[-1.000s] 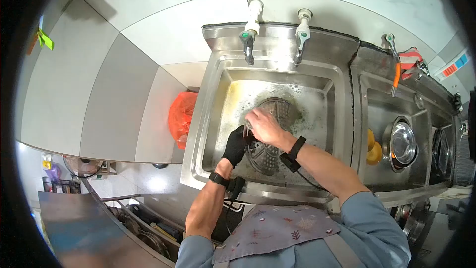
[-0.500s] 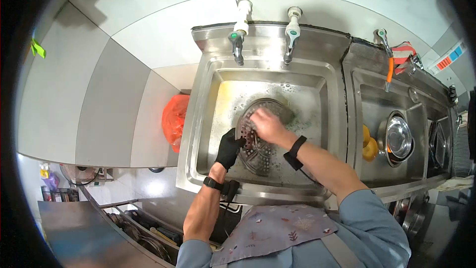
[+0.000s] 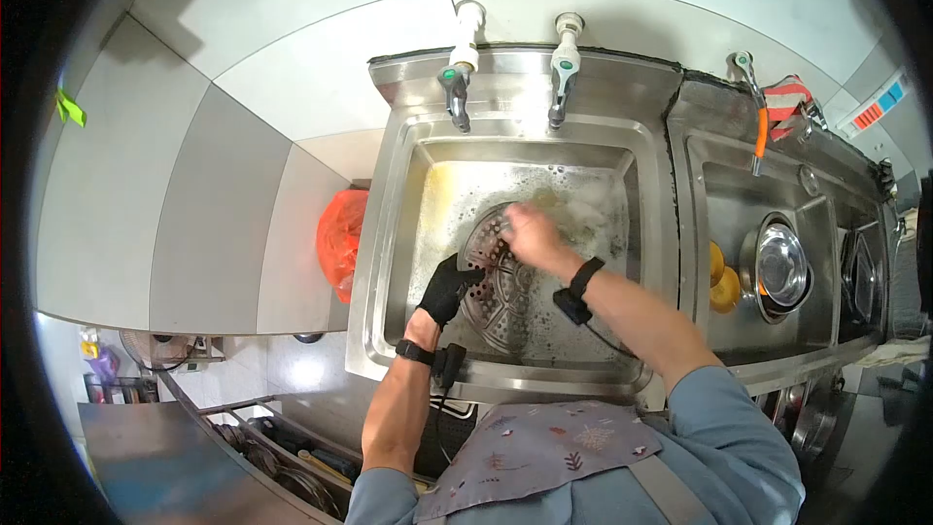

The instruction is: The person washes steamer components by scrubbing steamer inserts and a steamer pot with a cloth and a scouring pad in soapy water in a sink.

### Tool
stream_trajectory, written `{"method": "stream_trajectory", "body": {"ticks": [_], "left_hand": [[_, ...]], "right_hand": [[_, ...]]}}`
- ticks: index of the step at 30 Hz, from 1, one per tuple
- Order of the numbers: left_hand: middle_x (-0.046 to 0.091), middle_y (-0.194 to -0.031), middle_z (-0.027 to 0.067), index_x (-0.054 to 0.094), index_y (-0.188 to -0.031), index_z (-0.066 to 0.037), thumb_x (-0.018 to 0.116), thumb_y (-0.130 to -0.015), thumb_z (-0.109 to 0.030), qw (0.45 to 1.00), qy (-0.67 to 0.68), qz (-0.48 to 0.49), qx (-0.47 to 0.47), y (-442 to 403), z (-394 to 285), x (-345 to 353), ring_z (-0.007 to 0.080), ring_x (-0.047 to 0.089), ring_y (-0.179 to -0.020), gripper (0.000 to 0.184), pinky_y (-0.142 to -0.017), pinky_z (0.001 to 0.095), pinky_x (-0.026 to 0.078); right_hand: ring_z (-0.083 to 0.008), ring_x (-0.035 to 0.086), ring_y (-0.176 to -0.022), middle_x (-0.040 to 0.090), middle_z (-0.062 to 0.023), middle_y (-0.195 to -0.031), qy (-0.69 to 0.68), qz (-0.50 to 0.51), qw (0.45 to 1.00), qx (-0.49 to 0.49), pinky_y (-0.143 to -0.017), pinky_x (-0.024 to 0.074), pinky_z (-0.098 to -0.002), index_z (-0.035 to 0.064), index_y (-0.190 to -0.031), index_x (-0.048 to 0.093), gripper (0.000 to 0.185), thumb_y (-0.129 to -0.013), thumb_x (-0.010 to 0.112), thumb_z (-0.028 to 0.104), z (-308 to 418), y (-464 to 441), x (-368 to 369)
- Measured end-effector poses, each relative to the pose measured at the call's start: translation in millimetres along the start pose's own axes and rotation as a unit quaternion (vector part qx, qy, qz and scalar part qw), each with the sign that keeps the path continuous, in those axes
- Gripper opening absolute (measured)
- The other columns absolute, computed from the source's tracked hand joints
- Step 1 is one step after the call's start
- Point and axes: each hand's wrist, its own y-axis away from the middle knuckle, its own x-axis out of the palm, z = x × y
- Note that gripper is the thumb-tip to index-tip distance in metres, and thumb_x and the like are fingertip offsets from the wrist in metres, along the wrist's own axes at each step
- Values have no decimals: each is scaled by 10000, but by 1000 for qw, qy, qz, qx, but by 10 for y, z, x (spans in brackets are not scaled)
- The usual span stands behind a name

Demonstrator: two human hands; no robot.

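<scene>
Your left hand [image 3: 450, 292], in one black fabric glove, grips the left edge of one perforated metal disc [image 3: 503, 284], fingers curled over its rim. The disc is round, thin and grey, pierced with many small round holes, and sits inside the large basin [image 3: 653, 233]. Your right hand [image 3: 536, 238], bare and motion-blurred, is bent over the upper part of the disc; whether it holds anything cannot be made out. You wear two black wristbands [image 3: 585, 277], one per wrist. The basin is smooth, rectangular stainless steel, with foamy water across its flat floor. Two taps [image 3: 563, 78], white at the wall with dark metal spouts, project above its back edge. Left of the basin sits one crinkled orange-red plastic bag [image 3: 340, 243]. In the adjoining steel basin [image 3: 768, 345] on the right are two rounded yellow objects [image 3: 724, 289] and, beside them, shiny round metal bowls [image 3: 780, 265], their exact number unclear.
</scene>
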Motion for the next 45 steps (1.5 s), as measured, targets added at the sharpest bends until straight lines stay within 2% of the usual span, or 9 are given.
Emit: {"method": "stream_trajectory", "body": {"ticks": [5,13,15,17,19,29,37,43,45], "left_hand": [[742,-991,90,698,-1124,27,682,-902,-118,987,149,-27,-60,27,161,20,156,676,-833,265,-776,310,534],[733,-993,86,698,-1139,13,684,-924,-63,968,204,-148,6,310,79,-386,162,690,-839,228,-752,315,556],[734,-1030,101,691,-1143,22,672,-928,-48,956,256,-142,12,410,83,-457,175,703,-872,227,-766,318,572],[735,-1033,110,679,-1150,33,660,-946,-50,981,73,-158,84,363,418,-639,184,709,-891,221,-782,315,576],[727,-1016,113,640,-1218,24,668,-961,-88,959,225,-167,34,392,380,-675,217,718,-857,281,-767,334,601],[713,-1155,103,572,-1346,32,620,-1031,-245,945,263,-189,35,524,-134,-616,167,702,-968,422,-847,297,574],[701,-1188,105,576,-1337,33,633,-1030,-301,891,433,-134,17,353,64,-611,166,688,-1017,458,-888,294,564],[737,-1106,108,691,-1188,35,672,-960,-143,982,95,-165,2,707,-375,-559,157,701,-981,290,-843,287,558],[747,-1076,104,694,-1188,43,694,-944,-160,978,190,-91,-1,803,-646,-526,168,713,-932,317,-826,299,566]], "right_hand": [[-404,569,-1000,545,-207,-1046,-68,-83,982,-157,-862,476,-514,23,-1096,572,307,-847,732,105,548,164,100],[-419,608,-1154,658,-223,-1222,2,38,989,141,-975,498,-524,-22,-1340,564,508,-963,669,302,-642,-22,-209],[-392,602,-1187,644,-230,-1257,-84,78,973,200,-992,492,-512,-27,-1377,539,549,-975,659,328,-657,87,-303],[-360,587,-1230,597,-231,-1348,-122,95,960,235,-1013,483,-470,-21,-1401,522,602,-950,690,340,-436,116,-650],[-314,553,-1260,577,-205,-1373,-272,153,917,250,-1026,452,-431,15,-1391,536,618,-902,736,336,-382,133,-822],[-163,586,-1118,669,-44,-1202,-406,88,899,139,-1003,442,-327,52,-1120,698,346,-797,771,154,-138,75,-1433],[-154,604,-1004,689,-46,-1100,-379,104,913,113,-938,460,-305,51,-1134,713,375,-786,799,162,-217,109,-1548],[-143,594,-1057,675,-50,-1115,-335,102,929,120,-972,447,-297,12,-1168,685,390,-814,775,150,-276,157,-1505],[-145,606,-1016,682,-64,-1059,-222,100,959,142,-904,470,-300,-11,-1198,671,441,-808,773,169,-187,171,-1491]]}}
